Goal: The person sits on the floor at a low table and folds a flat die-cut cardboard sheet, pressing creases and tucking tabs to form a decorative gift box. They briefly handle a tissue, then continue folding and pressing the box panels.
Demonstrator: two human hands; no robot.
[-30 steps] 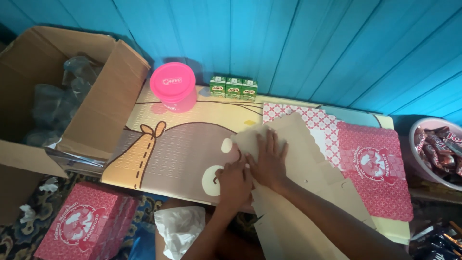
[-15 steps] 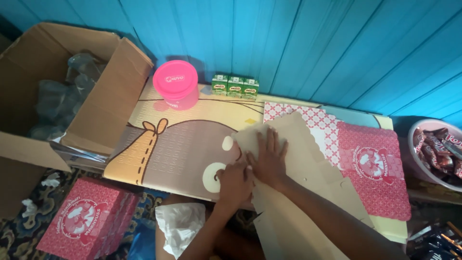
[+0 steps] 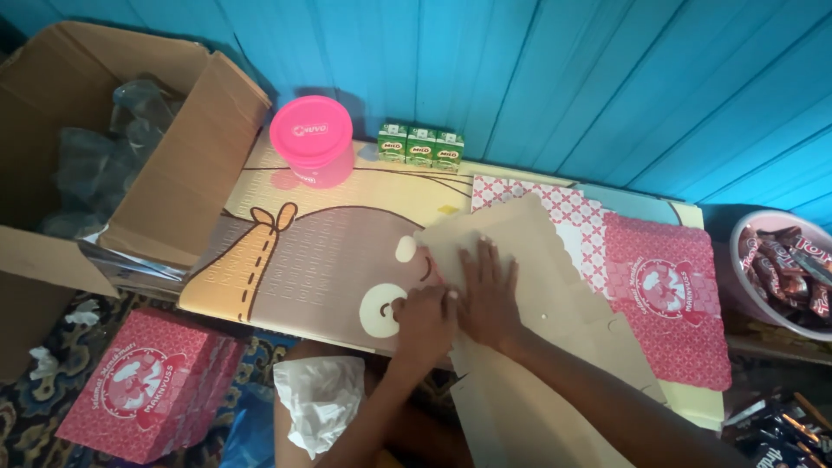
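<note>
A flat, unfolded cardboard box blank, tan on its upper side, lies on a low table with a cartoon bear picture. My right hand presses flat on the blank with fingers spread. My left hand rests beside it at the blank's left edge, fingers curled onto the cardboard. A second flat blank, red with a white pattern and round emblem, lies to the right, partly under the tan one.
A pink lidded tub and three small green drink cartons stand at the table's back. An open cardboard box holds plastic bags at left. An assembled red box sits on the floor. A bowl of wrapped sweets is at right.
Both hands stay pressed on the tan blank; the view has shifted slightly, nothing else has moved.
</note>
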